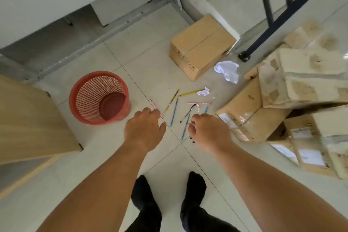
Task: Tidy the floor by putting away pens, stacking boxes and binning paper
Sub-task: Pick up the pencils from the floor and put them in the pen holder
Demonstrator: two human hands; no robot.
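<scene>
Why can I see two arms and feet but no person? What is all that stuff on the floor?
The camera sits on the person's head and looks down, so you see only their arms and black-socked feet. On the tiled floor lie colourful pens and pencils, such as a yellow pencil and a blue pen. There are two crumpled papers, a big one and a small one, a red mesh bin that looks empty, and cardboard boxes. The left hand and right hand reach down towards the pens; neither seems to hold anything yet.
</scene>
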